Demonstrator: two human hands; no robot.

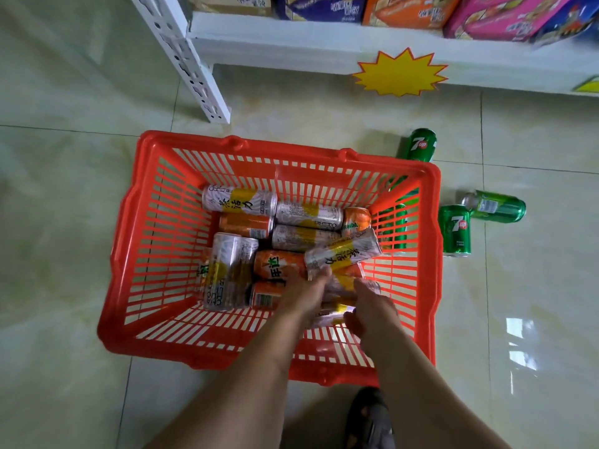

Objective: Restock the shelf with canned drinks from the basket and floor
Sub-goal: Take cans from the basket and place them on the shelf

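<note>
Down on glossy tile floor point(81, 92), both hands grip silver cans point(343, 254) inside red basket point(129, 254)

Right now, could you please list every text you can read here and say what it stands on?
"7up": upright green can behind the basket.
"7up": green can right of the basket.
"...RINDA": orange can.
Silver-yellow cans: Chinese characters, blurred.
Shelf boxes: unreadable.
Yellow starburst tag: blank.

view: your one head camera | facing: steeply down and forward | range: close above the red basket point(128, 254) at frame centre | top edge: white shelf point(291, 43)
</note>
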